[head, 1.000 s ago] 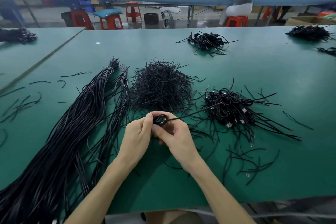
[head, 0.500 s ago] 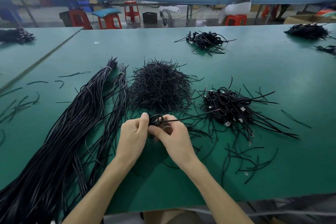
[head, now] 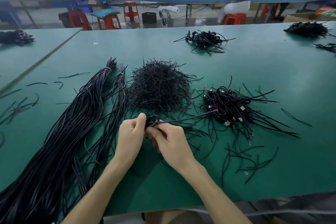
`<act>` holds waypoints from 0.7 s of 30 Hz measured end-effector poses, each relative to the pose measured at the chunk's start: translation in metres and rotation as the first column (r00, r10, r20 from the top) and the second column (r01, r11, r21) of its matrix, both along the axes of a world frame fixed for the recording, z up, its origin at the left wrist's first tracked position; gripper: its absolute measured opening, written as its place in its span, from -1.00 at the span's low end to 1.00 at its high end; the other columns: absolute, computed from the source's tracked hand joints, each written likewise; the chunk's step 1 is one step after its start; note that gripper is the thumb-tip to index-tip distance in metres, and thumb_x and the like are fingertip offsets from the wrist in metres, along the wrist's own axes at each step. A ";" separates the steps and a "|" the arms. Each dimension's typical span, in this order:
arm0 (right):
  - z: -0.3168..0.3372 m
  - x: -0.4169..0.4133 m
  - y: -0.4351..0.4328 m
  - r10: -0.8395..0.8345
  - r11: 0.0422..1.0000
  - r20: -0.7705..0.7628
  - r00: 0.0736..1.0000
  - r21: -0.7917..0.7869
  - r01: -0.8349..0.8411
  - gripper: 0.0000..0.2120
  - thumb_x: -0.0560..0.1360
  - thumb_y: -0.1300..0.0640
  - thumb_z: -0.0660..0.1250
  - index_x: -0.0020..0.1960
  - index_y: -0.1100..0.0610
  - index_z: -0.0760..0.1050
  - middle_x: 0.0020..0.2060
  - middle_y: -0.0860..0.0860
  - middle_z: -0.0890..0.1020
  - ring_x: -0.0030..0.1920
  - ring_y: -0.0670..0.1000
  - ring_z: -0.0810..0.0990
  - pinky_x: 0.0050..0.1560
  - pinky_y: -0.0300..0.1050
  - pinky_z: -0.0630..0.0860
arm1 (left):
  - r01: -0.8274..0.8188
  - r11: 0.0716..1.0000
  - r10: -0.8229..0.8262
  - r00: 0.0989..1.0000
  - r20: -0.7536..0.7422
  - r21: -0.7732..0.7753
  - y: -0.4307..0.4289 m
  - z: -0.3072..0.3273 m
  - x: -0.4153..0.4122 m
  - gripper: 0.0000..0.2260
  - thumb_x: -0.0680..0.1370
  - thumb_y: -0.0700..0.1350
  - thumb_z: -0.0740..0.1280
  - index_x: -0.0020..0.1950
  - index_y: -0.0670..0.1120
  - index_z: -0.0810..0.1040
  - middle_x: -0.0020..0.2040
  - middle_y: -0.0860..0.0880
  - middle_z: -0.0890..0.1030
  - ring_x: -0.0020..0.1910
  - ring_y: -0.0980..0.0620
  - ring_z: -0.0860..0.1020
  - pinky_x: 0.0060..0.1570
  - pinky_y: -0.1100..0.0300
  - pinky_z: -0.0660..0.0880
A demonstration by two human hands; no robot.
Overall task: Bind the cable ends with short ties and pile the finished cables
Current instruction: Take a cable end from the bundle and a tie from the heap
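A small coiled black cable is pinched between my left hand and my right hand just above the green table. Its free end sticks out to the right, toward the pile of finished tied cables. Directly behind my hands sits a mound of short black ties. A long bundle of untied black cables runs along the left, from the near edge to the middle of the table. Whether a tie is around the coil is hidden by my fingers.
Loose ties lie scattered at the right front and far left. More cable piles rest at the back, back right and on the neighbouring table at the left. People sit at benches beyond, with red stools between.
My hands have shifted slightly with the coil; the fingers have turned around it, and the free end still points right. The piles have not moved.
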State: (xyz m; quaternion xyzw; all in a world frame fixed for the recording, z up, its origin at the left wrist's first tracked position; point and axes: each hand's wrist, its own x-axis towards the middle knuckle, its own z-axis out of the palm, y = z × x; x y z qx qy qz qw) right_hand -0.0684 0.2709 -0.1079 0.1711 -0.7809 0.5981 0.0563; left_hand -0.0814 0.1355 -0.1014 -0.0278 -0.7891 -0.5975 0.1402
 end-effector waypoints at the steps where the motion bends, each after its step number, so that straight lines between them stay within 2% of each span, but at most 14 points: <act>1: 0.000 0.000 0.001 0.010 1.000 0.018 1.000 -0.017 -0.010 -0.74 0.65 0.10 0.31 -0.19 0.14 0.58 -0.37 -0.13 0.60 -0.40 -0.12 0.53 -0.30 -0.34 0.40 | 0.006 1.000 -0.007 1.000 -0.017 -0.017 0.001 -0.001 0.001 -0.38 0.72 -0.06 0.16 -0.60 0.02 0.37 -0.63 0.07 0.38 -0.62 0.17 0.29 -0.53 0.30 0.25; 4: 0.000 0.000 0.003 0.020 0.998 0.047 0.999 -0.057 -0.017 -0.71 0.65 0.07 0.31 -0.20 0.16 0.57 -0.42 0.02 0.59 -0.46 -0.12 0.48 -0.34 -0.32 0.37 | -0.026 0.995 0.020 0.998 -0.063 -0.091 0.003 -0.002 0.002 -0.39 0.75 -0.08 0.13 -0.54 0.05 0.44 -0.59 0.06 0.49 -0.59 0.19 0.39 -0.50 0.41 0.28; 7: 0.003 0.000 0.004 0.027 0.996 0.055 0.998 -0.090 -0.022 -0.70 0.66 0.08 0.29 -0.21 0.17 0.54 -0.45 -0.02 0.55 -0.46 -0.14 0.46 -0.35 -0.32 0.37 | -0.044 0.990 0.026 0.991 -0.133 -0.134 0.006 0.000 0.000 -0.51 0.75 -0.05 0.14 -0.41 0.02 0.39 -0.49 0.09 0.51 -0.50 0.17 0.43 -0.44 0.41 0.30; 10: 0.006 0.000 0.006 0.020 0.989 0.074 0.997 -0.145 -0.009 -0.71 0.68 0.09 0.27 -0.20 0.12 0.54 -0.45 -0.09 0.54 -0.46 -0.14 0.45 -0.39 -0.35 0.36 | 0.044 0.983 -0.080 0.978 -0.194 -0.179 0.007 0.001 0.002 -0.62 0.72 -0.03 0.14 -0.26 -0.07 0.49 -0.30 0.06 0.53 -0.35 0.07 0.52 -0.30 0.29 0.41; 13: 0.008 -0.001 0.006 -0.001 0.987 0.080 0.997 -0.160 0.014 -0.68 0.68 0.05 0.26 -0.22 0.12 0.53 -0.47 -0.09 0.53 -0.49 -0.14 0.43 -0.40 -0.37 0.34 | 0.112 0.980 -0.135 0.981 -0.140 -0.164 0.004 0.006 0.004 -0.75 0.67 0.02 0.22 -0.11 -0.01 0.61 -0.31 0.02 0.61 -0.36 0.05 0.57 -0.30 0.25 0.47; 16: 0.010 -0.001 0.006 -0.019 0.990 0.078 0.997 -0.138 0.030 -0.65 0.67 0.01 0.28 -0.27 0.06 0.53 -0.49 -0.05 0.53 -0.50 -0.14 0.43 -0.39 -0.34 0.35 | 0.087 0.983 -0.104 0.989 -0.101 -0.159 0.000 0.013 0.006 -0.80 0.61 0.07 0.28 -0.05 0.03 0.66 -0.36 -0.02 0.65 -0.45 0.02 0.57 -0.36 0.22 0.49; 18: 0.010 -0.001 0.006 -0.029 0.993 0.072 0.997 -0.112 0.036 -0.66 0.67 0.06 0.29 -0.29 0.01 0.52 -0.48 -0.08 0.53 -0.48 -0.14 0.42 -0.38 -0.28 0.34 | 0.097 0.967 -0.106 0.994 -0.028 -0.237 -0.005 0.021 0.008 -0.83 0.61 0.09 0.31 0.09 0.07 0.63 -0.32 -0.02 0.66 -0.44 0.04 0.60 -0.33 0.20 0.53; 20: 0.009 -0.002 0.007 -0.015 0.993 0.080 0.997 -0.113 0.024 -0.69 0.67 0.09 0.29 -0.25 0.04 0.54 -0.46 -0.09 0.52 -0.46 -0.14 0.40 -0.37 -0.25 0.33 | 0.131 0.919 -0.122 0.991 0.048 -0.371 -0.011 0.031 0.010 -0.75 0.63 0.15 0.28 0.28 0.13 0.53 -0.26 0.02 0.66 -0.39 0.11 0.63 -0.23 0.16 0.56; 21: 0.009 -0.001 0.007 0.002 0.992 0.090 0.996 -0.127 0.010 -0.71 0.67 0.09 0.29 -0.23 0.07 0.54 -0.46 -0.07 0.52 -0.45 -0.14 0.40 -0.37 -0.25 0.33 | 0.145 0.877 -0.134 0.989 0.056 -0.458 -0.016 0.037 0.011 -0.71 0.63 0.21 0.23 0.31 0.17 0.50 -0.24 0.09 0.67 -0.36 0.15 0.64 -0.18 0.14 0.56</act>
